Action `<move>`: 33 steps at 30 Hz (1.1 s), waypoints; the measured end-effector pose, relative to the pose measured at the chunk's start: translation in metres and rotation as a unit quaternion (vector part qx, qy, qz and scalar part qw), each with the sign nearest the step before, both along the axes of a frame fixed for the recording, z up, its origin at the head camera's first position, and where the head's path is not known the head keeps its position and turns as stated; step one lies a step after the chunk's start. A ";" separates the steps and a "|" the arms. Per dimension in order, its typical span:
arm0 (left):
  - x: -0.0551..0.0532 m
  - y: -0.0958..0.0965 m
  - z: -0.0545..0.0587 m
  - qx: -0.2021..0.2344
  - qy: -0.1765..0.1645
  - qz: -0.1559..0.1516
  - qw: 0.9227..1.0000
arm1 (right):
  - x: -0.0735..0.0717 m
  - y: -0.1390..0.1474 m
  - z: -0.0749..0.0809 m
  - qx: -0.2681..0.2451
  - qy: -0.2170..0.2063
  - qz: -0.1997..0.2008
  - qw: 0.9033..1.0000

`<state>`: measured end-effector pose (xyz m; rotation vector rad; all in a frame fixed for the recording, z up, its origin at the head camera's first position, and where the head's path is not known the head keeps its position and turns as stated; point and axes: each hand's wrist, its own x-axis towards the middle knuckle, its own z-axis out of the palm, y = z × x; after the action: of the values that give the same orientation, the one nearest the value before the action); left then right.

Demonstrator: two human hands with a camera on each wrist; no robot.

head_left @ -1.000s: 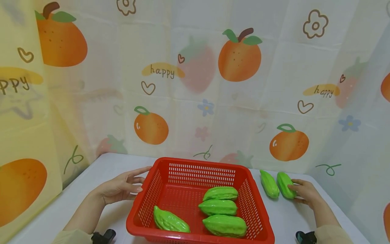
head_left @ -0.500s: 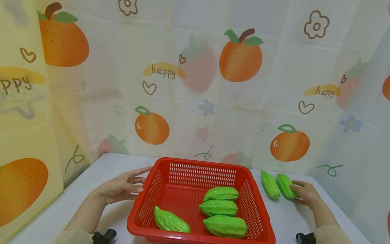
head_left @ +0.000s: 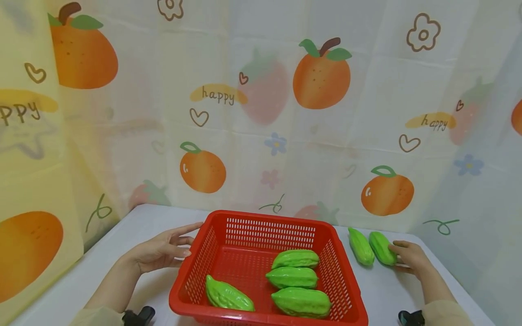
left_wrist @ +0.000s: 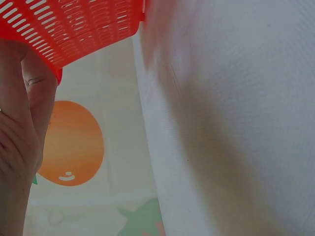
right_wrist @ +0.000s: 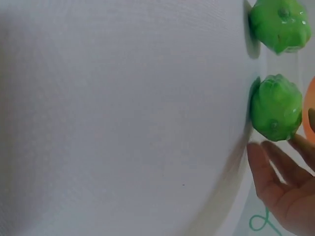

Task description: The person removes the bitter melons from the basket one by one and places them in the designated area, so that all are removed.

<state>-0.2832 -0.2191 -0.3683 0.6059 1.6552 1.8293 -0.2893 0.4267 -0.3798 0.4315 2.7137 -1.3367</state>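
Observation:
A red plastic basket (head_left: 265, 312) with slotted walls stands on the table in front of me. My left hand (head_left: 163, 249) touches its left side with extended fingers; the left wrist view shows these fingers against the basket wall (left_wrist: 74, 29). Two green, ribbed bitter melons lie to the right of the basket. My right hand (head_left: 409, 258) is beside the outer bitter melon (head_left: 382, 248), fingertips right at its right side. The inner bitter melon (head_left: 360, 246) lies close to the basket. In the right wrist view the fingers are spread loosely below the outer bitter melon (right_wrist: 276, 108).
Inside the basket, several more bitter melons lie: a stack of three on the right, including the front one (head_left: 302, 302), and a single one (head_left: 229, 293) at front left. A printed curtain (head_left: 253, 158) hangs behind the white table (head_left: 159, 215).
My right hand has drawn slightly to the right, so its fingers overlap the outer bitter melon less. My left hand and the basket have kept their places.

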 end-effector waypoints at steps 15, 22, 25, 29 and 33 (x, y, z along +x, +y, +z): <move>-0.001 0.001 -0.002 -0.001 -0.004 0.007 1.000 | -0.009 -0.018 0.036 0.177 0.093 -0.040 0.979; -0.001 0.000 -0.002 0.001 0.000 0.003 1.000 | -0.010 -0.031 0.052 0.177 0.111 -0.031 0.977; 0.000 0.000 -0.002 -0.001 0.002 0.002 1.000 | -0.009 -0.038 0.063 0.174 0.126 -0.024 0.976; 0.000 0.001 -0.001 -0.004 0.003 0.006 1.000 | -0.008 -0.050 0.079 0.165 0.145 -0.016 0.975; 0.000 0.001 -0.001 -0.006 0.004 0.007 1.000 | -0.005 -0.068 0.097 0.149 0.170 0.000 0.974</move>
<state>-0.2829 -0.2183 -0.3690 0.5980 1.6779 1.8293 -0.2939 0.3587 -0.2832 0.2385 3.2144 -1.0895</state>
